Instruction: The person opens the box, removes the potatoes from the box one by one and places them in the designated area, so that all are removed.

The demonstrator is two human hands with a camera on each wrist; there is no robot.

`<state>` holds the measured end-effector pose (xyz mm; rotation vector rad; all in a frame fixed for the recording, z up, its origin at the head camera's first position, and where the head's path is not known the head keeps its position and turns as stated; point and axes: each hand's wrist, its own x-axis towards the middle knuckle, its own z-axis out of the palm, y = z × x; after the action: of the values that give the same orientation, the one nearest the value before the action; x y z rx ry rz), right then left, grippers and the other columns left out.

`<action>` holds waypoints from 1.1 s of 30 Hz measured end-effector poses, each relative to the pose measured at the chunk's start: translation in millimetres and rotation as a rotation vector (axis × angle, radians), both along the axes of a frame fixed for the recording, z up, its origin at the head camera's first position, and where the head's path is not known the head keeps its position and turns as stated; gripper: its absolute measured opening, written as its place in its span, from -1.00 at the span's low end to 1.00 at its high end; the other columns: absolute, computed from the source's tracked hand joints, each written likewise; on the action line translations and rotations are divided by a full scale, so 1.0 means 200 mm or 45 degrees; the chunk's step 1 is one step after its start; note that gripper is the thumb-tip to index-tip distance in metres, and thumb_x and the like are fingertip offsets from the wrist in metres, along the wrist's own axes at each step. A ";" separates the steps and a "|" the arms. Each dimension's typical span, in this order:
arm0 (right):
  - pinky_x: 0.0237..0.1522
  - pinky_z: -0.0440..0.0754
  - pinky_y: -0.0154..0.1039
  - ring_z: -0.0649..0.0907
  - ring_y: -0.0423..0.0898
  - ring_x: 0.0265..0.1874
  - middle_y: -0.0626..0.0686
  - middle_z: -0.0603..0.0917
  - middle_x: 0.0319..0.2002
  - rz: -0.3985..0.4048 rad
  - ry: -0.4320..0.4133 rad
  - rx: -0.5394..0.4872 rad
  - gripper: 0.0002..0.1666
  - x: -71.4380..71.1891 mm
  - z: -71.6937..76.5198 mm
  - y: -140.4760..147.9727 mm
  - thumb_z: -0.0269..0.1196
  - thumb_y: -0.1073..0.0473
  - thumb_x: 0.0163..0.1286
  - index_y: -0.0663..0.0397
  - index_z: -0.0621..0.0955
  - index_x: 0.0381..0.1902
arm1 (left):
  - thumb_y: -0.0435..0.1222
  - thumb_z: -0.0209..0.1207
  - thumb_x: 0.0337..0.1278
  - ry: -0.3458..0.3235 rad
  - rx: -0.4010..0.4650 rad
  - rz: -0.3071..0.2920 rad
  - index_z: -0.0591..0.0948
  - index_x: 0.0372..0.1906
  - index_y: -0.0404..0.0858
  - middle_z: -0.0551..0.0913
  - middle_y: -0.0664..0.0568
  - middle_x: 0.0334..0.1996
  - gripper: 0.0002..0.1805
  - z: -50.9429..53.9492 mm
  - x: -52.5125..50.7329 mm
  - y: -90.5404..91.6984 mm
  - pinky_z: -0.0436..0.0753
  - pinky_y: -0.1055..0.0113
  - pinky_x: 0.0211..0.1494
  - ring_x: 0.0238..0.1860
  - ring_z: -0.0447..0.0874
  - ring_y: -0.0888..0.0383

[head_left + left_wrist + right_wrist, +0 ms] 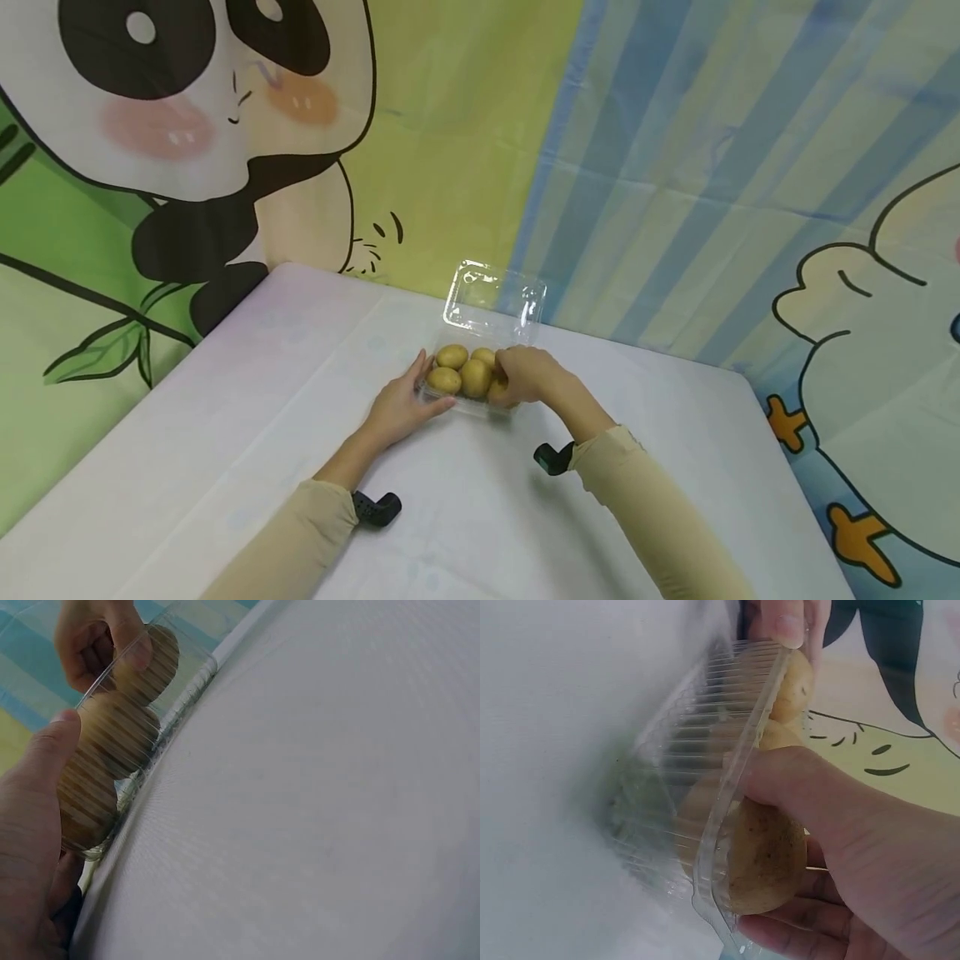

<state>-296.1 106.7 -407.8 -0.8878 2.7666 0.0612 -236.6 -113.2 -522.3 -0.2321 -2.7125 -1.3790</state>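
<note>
Tan potato (767,859) grasped by right hand (529,373), left hand (397,410) seemingly grips clear box (669,769); potato should be firm, hold mid-sides

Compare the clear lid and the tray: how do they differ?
Pose: the lid stands raised behind; the tray sits on the table.
Contents: the tray holds potatoes; the lid holds none.
Contact: the left hand holds the tray, not the lid.
Both are clear plastic.
</note>
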 end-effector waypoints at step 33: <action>0.00 0.67 -0.20 0.62 0.07 0.07 0.12 0.57 0.12 -0.499 0.002 -1.367 -0.21 0.13 -0.27 0.22 0.46 0.05 0.06 0.20 0.44 0.22 | 0.33 0.23 -0.14 -0.008 -0.018 0.018 -0.04 0.51 -0.20 0.26 0.07 0.42 0.22 0.00 0.02 0.00 0.28 -0.06 0.41 0.40 0.25 -0.07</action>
<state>-269.8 150.1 -462.4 -0.4537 2.8023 -1.5737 -231.9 -112.6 -521.6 -0.2097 -2.7243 -1.3598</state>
